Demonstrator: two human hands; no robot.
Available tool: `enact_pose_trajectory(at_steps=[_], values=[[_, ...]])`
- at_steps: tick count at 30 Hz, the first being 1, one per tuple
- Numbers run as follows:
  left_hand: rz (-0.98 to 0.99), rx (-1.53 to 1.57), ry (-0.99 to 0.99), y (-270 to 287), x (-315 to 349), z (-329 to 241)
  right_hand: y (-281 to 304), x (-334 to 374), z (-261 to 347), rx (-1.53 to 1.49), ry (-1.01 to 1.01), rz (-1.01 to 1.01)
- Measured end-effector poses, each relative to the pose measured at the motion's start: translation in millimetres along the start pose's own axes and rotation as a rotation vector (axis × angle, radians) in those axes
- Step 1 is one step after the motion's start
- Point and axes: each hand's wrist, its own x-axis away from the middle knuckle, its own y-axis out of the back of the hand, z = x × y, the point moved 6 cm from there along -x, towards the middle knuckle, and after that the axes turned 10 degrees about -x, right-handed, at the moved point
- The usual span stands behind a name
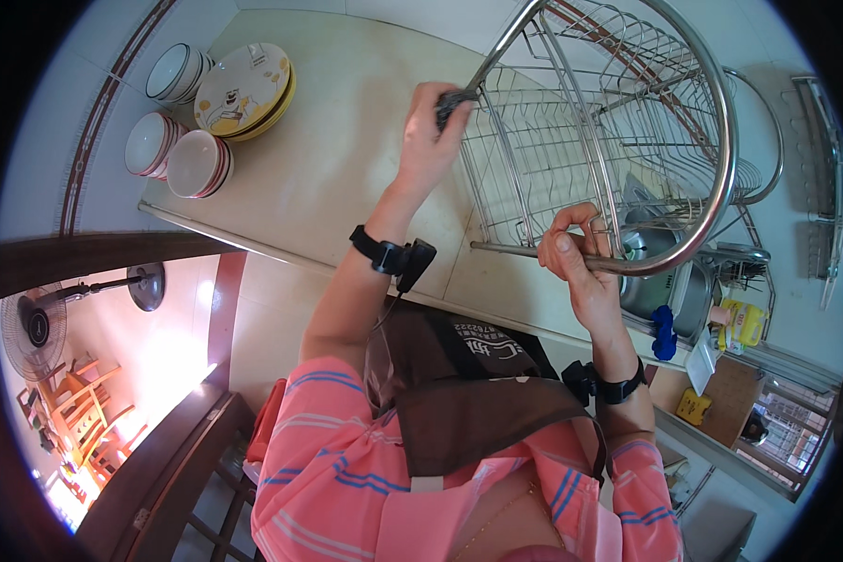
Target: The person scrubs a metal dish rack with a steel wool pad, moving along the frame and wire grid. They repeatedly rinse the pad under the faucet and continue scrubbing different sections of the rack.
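Note:
A steel wire dish rack [727, 159] with a thick tubular frame is tilted over the counter, its wire shelves facing sideways. My left hand [423, 140] is closed round a dark grey scouring pad [451, 107], which presses against the frame tube at the rack's upper left. Lower down, my right hand [581, 264] wraps its fingers around the tube near the rack's bottom edge. Part of the pad is hidden by my fingers. Both wrists wear black bands.
Stacked bowls [195, 164] and yellow-rimmed plates [245, 86] stand at the counter's far left. A sink [693, 298] lies right of the rack, with a blue cloth [663, 332] at its near edge and a yellow bottle [744, 323] beyond. The counter [347, 103] edge runs before me.

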Motion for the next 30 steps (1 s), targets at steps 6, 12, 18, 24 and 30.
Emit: enact_pose_trajectory(at_steps=[6, 12, 18, 24, 30], values=[[-0.087, -0.077, -0.114, -16, -35, -37, 3, 0, -3, 0.018, -0.025, -0.007], [0.228, 0.279, 0.21, -36, -38, 5, 8, -1, -5, 0.0, -0.024, -0.024], [0.349, 0.291, 0.311, -44, -22, 49, 8, -4, -2, 0.034, -0.052, -0.013], [0.137, 0.053, -0.012, -18, -20, 6, 8, -2, -5, 0.077, -0.068, -0.024], [0.234, -0.192, -0.195, -28, -46, -24, 11, -6, -11, 0.226, -0.085, -0.059]])
